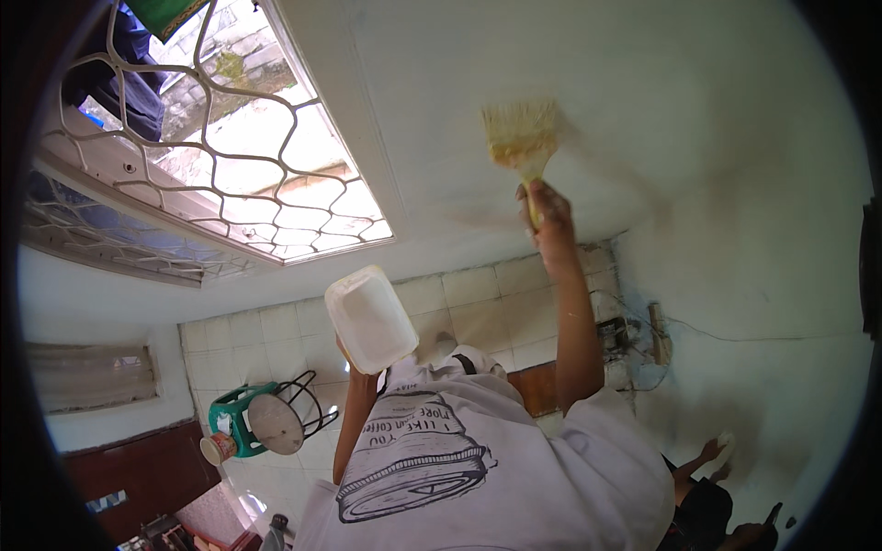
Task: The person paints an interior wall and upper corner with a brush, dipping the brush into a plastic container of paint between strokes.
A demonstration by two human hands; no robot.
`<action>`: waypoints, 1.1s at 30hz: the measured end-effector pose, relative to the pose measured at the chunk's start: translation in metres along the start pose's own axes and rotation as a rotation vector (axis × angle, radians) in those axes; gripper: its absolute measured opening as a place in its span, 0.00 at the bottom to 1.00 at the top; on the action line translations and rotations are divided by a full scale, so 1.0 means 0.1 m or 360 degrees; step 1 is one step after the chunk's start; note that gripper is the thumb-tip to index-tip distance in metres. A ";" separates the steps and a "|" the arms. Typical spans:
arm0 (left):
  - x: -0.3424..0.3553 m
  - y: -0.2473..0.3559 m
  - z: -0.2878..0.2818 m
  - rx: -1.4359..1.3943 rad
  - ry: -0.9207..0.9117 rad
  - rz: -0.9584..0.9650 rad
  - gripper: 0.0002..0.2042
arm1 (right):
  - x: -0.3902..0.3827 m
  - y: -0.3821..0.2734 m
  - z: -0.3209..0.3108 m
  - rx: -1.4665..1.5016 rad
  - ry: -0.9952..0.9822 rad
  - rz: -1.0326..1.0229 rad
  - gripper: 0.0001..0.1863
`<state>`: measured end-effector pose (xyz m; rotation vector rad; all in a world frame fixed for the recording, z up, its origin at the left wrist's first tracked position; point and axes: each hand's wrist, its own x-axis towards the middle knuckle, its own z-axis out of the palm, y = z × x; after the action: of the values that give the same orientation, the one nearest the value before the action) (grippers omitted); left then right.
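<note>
Ragged-bristled brush (pixel 522 136), round-cornered tub (pixel 372 321).

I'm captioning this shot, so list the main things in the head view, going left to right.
Tub → round stool seat → white tray → brush → other person's hand.
</note>
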<state>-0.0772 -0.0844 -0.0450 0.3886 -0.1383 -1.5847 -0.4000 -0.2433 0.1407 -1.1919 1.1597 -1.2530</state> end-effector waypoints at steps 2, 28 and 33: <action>-0.11 0.05 -0.03 -0.0014 0.0051 0.0027 0.28 | 0.09 0.90 0.01 -0.0157 -0.0018 0.0047 0.30; -0.41 0.07 -0.07 -0.0135 0.0086 -0.0042 0.29 | -0.21 0.49 0.12 -0.0006 -0.0019 0.0416 0.23; -0.43 0.04 -0.07 -0.0180 0.0078 -0.0085 0.29 | -0.11 0.38 0.14 0.0028 -0.0024 -0.0013 0.27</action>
<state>-0.0708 -0.0409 -0.0437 0.3449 -0.0010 -1.6262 -0.3846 -0.2328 0.1034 -1.1922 1.1319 -1.2559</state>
